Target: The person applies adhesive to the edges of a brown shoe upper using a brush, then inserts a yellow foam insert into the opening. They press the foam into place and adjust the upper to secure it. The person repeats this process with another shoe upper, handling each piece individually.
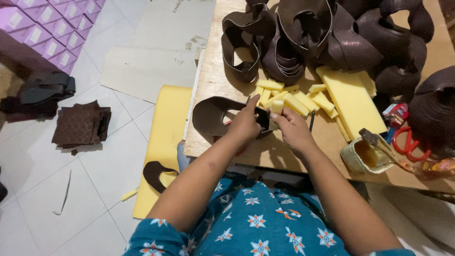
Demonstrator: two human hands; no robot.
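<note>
My left hand (244, 124) grips a curved dark brown leather shoe upper (211, 114) lying on the wooden table (213, 80). My right hand (293, 129) pinches a small yellow foam strip (277, 106) and presses it against the upper's right end. Just beyond my hands lies a heap of cut yellow foam strips (296, 97) beside a larger yellow foam sheet (351, 99).
Several finished brown uppers (308, 38) pile up at the table's far side. A glue pot with a brush (367, 154) and red scissors (410, 144) sit at the right. On the floor lie a yellow foam mat (163, 128), brown leather pieces (80, 124) and purple boxes (45, 26).
</note>
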